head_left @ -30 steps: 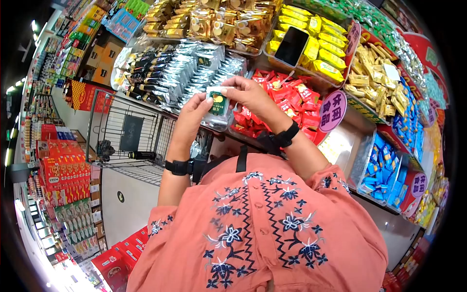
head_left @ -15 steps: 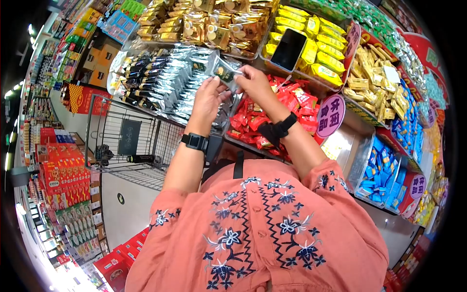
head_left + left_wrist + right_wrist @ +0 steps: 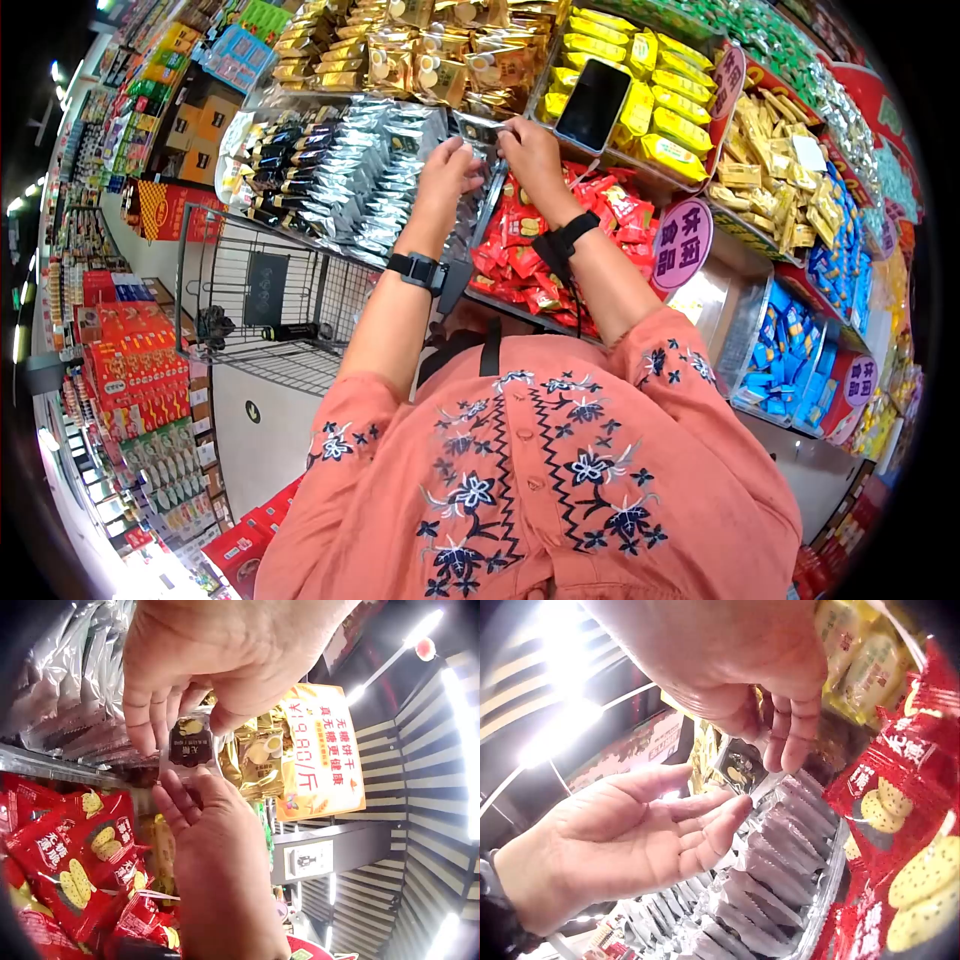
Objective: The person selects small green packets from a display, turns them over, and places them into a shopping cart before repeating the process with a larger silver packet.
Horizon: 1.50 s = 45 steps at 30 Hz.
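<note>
Over the far right end of a row of silver packets [image 3: 375, 185], my right hand [image 3: 535, 165] pinches a small biscuit packet [image 3: 191, 746] with a dark label and clear-looking edges. In the right wrist view that packet hangs from the fingertips close above the silver row. My left hand [image 3: 442, 185] is just to the left, its fingers loosely extended and the palm turned toward the packet; it grips nothing. Red biscuit packets [image 3: 525, 245] fill the bin below my right forearm. Gold packets [image 3: 440, 65] lie behind both hands.
A dark phone [image 3: 595, 100] rests on the yellow packets [image 3: 670, 125] at the back. A wire shopping cart [image 3: 270, 290] stands to the left. Round purple signs [image 3: 683, 242] stick up at the bin fronts. Blue packets [image 3: 790, 345] sit farther right.
Both hands have moved forward, away from the body, with the packet. My left hand, which held the packet's edge a second ago, has let go; my right hand keeps its pinch.
</note>
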{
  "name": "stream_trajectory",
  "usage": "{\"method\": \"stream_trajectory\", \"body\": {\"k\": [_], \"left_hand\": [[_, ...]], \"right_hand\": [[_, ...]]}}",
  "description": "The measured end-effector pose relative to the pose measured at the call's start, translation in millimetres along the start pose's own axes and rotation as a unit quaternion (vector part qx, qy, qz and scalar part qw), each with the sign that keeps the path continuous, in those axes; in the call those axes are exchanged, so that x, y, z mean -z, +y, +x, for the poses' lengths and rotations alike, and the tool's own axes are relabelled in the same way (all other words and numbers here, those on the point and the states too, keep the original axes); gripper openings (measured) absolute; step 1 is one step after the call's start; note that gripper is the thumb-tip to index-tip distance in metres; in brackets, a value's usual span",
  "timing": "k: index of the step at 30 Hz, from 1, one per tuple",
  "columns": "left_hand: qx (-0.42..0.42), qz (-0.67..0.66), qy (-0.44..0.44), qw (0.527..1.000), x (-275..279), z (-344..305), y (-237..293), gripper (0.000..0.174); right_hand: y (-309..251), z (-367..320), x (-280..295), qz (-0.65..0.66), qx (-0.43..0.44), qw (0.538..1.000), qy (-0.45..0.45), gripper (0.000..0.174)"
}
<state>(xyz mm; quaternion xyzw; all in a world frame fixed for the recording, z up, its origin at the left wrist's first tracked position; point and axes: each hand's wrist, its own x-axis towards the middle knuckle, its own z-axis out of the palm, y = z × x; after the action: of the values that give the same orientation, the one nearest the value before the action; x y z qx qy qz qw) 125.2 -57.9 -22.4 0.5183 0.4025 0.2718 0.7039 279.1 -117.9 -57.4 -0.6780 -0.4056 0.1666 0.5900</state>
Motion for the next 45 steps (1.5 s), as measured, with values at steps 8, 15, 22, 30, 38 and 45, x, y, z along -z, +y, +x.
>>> {"method": "stream_trajectory", "body": {"k": [8, 15, 22, 30, 38, 45], "left_hand": [[-0.001, 0.006, -0.013, 1.000, -9.7, 13.6, 9.3, 0.063], [-0.008, 0.010, -0.021, 1.000, -8.6, 24.6, 3.3, 0.063], [0.007, 0.019, -0.011, 1.000, -12.0, 19.7, 8.0, 0.071], [0.002, 0.036, -0.006, 0.999, -15.6, 19.3, 6.0, 0.074], [-0.027, 0.096, 0.027, 0.995, -13.4, 19.2, 6.4, 0.071], [-0.123, 0.229, 0.057, 0.964, -5.7, 32.1, -8.9, 0.066]], "right_hand": [[10.3, 4.0, -14.7, -0.025, 0.021, 0.999, 0.042, 0.014], [6.9, 2.8, -12.1, -0.018, 0.034, 0.998, 0.048, 0.015], [2.3, -3.1, -13.1, -0.002, -0.024, 0.998, 0.055, 0.016], [-3.5, -2.4, -6.8, -0.055, 0.018, 0.996, 0.060, 0.014], [-1.7, -1.1, -15.0, -0.020, -0.003, 0.998, 0.063, 0.014], [6.4, -2.7, -14.8, 0.038, -0.027, 0.997, 0.064, 0.016]]}}
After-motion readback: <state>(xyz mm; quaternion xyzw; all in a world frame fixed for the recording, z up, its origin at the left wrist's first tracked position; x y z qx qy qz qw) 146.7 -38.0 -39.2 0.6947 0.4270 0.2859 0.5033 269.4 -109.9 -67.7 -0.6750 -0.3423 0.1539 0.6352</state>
